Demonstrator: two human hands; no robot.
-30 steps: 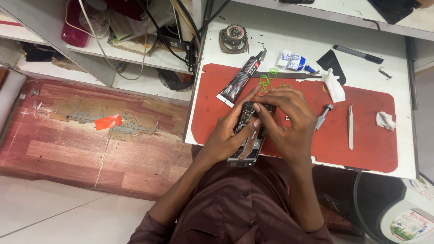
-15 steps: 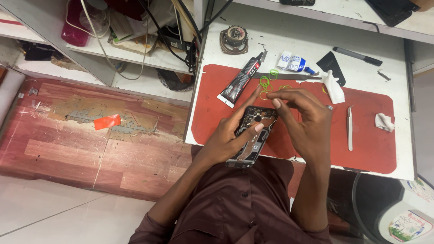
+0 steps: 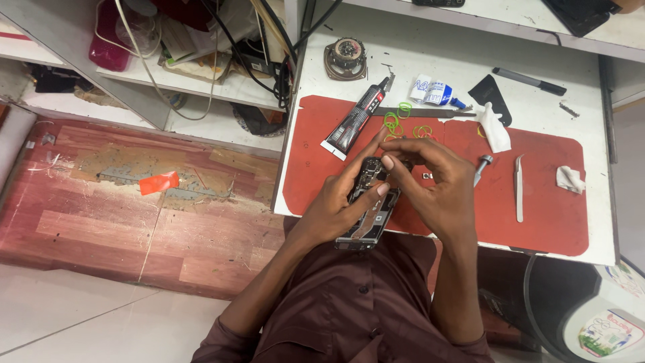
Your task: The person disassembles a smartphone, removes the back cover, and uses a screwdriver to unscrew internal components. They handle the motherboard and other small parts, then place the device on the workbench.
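An opened phone [image 3: 368,216], its back cover off and its insides showing, lies over the near edge of a red work mat [image 3: 537,215]. My left hand [image 3: 339,202] grips it from the left side, thumb across its middle. My right hand [image 3: 437,185] curls over the phone's top end, fingertips pinched at the upper part of the board. What the fingertips pinch is too small to tell. Green rubber bands [image 3: 403,124] lie just beyond the phone.
On the white table [image 3: 598,87] lie a glue tube [image 3: 353,121], a small blue-and-white tube [image 3: 433,91], a round speaker [image 3: 345,57], a black pen [image 3: 529,81], tweezers [image 3: 519,188], a screwdriver [image 3: 482,168] and white tissue scraps [image 3: 494,128]. Cables hang over shelves at left.
My right hand's fingers have shifted slightly on the phone's top end, and the view has moved a little. The phone stays in my left hand.
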